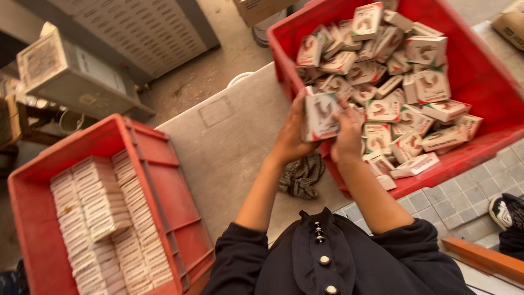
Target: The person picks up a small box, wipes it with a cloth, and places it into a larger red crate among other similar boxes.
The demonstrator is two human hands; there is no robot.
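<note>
Boxes [321,116], a small white stack, sit pinched between the left hand [292,134] and right hand [348,134], both closed on them, above the near rim of the red crate [491,93]. Uneven pressure could buckle the stack, spilling boxes among the loose ones beyond.

A second red crate [38,229] sits at lower left, filled with small boxes [103,218] packed in neat rows. A checked cloth [301,176] lies on the grey worktop [229,142]. A grey metal cabinet [136,33] stands on the floor beyond. A dark shoe [506,210] rests on the tiles at right.
</note>
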